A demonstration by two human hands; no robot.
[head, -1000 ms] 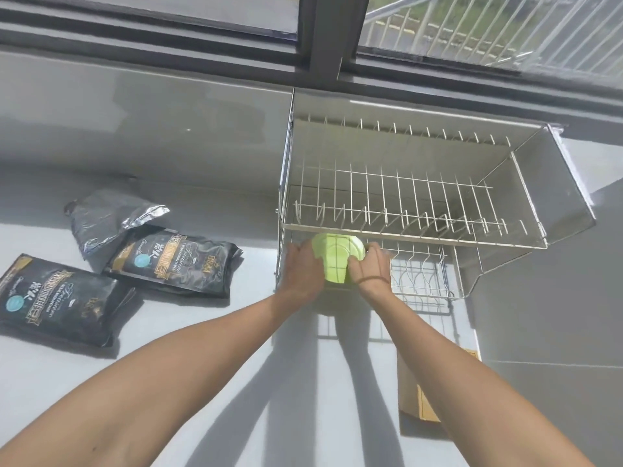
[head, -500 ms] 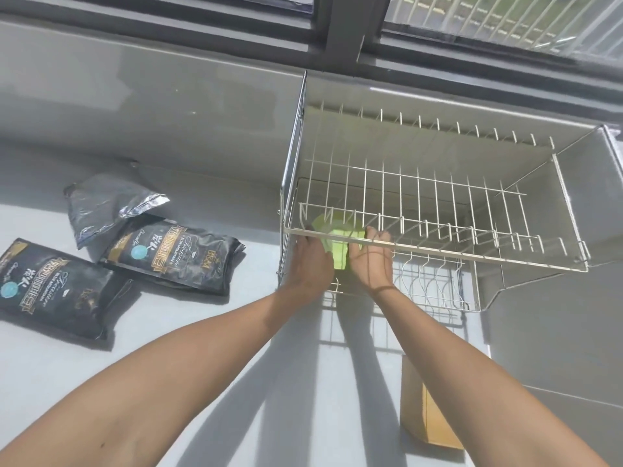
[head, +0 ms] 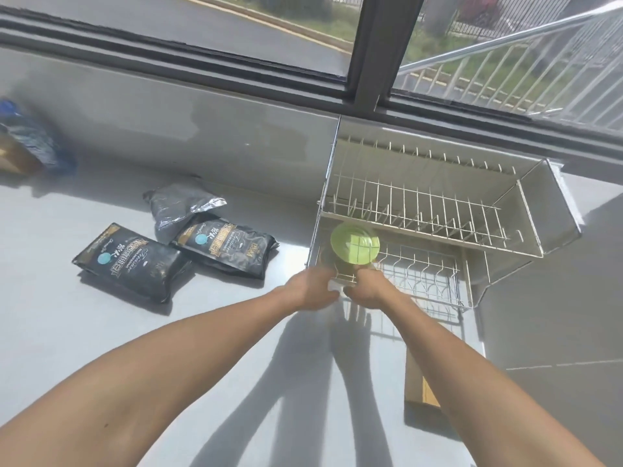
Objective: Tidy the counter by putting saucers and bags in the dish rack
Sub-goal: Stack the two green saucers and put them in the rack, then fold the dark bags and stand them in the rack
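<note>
Both hands (head: 340,288) sit just below the green saucer (head: 354,243) (racked upright).

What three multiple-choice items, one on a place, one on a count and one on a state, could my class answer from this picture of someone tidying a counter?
1. Where is the green saucer?
A. flat on the counter beside the bags
B. in the lower tier of the dish rack, at its left end
C. in the upper tier, at its right end

2. How many dark bags lie on the counter left of the rack?
A. one
B. three
C. five

3. What are the left hand and right hand doing?
A. each lifting a bag
B. resting flat on the window frame
C. both at the rack's front edge, just below the saucer

Answers:
1 B: the saucer stands among the lower wires, under the upper tier's left end.
2 B: two printed bags and one crumpled foil one.
3 C: both hands meet at the lower front rail; their exact grip is blurred.
</note>
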